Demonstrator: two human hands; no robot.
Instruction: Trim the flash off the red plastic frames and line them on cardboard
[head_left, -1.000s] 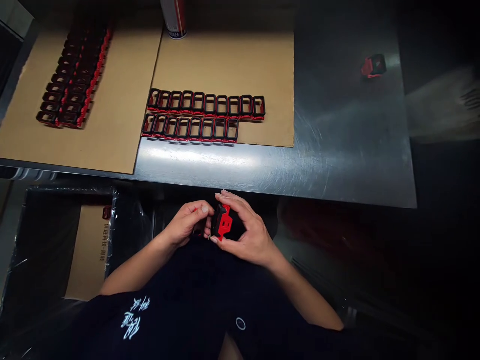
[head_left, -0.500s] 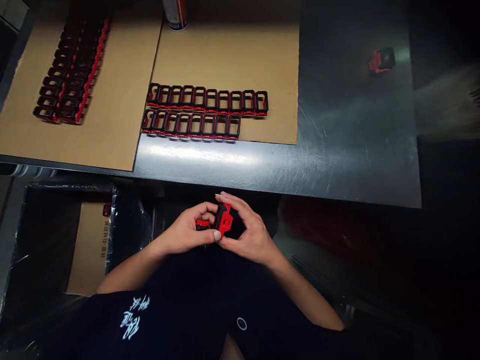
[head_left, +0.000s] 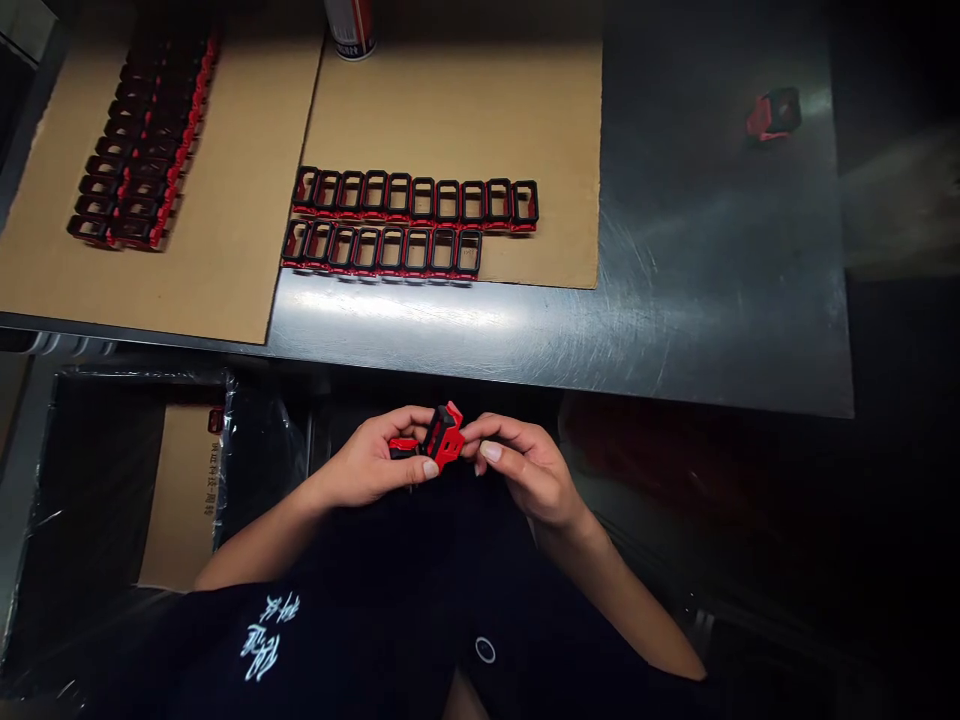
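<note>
My left hand [head_left: 375, 460] is closed around a red and black plastic frame [head_left: 446, 437], with the thumb against its lower edge. A second red and black piece [head_left: 403, 446] shows in the same palm; its kind is mostly hidden by the fingers. My right hand [head_left: 529, 465] is just to the right of the frame, fingers curled and thumb drawn close to them. One of its fingertips meets or nearly meets the frame's red side. Whether something small sits in that pinch cannot be made out. Both hands are in front of the table edge, over my lap.
Two rows of similar frames [head_left: 397, 222] stand on a cardboard sheet [head_left: 465, 110]. More are lined up on the left cardboard [head_left: 232, 200]. A can [head_left: 351, 30] stands at the back. One loose part [head_left: 775, 115] lies on the metal table [head_left: 697, 260]. Below left is a plastic-lined box [head_left: 97, 480].
My right hand has loosened its grip around the frame and drawn back to the right, its fingers now curled. The frame is tilted more in my left hand.
</note>
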